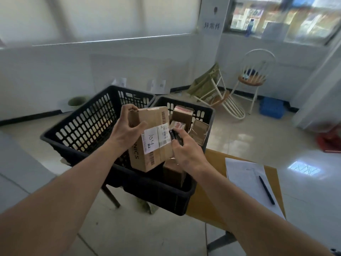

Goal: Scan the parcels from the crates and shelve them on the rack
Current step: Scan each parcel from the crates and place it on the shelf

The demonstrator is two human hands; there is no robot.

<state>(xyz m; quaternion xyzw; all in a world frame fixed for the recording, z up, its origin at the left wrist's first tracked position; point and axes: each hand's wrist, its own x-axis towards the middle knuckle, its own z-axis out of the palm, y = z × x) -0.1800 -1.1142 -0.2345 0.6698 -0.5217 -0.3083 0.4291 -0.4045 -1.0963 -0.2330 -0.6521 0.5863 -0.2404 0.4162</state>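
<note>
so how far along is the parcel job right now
Done: cannot tell; no rack is in view. In hand: the left hand holds a cardboard parcel over the black crates, and the right hand points a small dark scanner at its label. Left: several parcels sit in the right crate, all unshelved.

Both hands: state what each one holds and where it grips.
Left hand holds the cardboard parcel by its upper left edge, above the crate. Right hand grips a small black scanner at its lower body.
</note>
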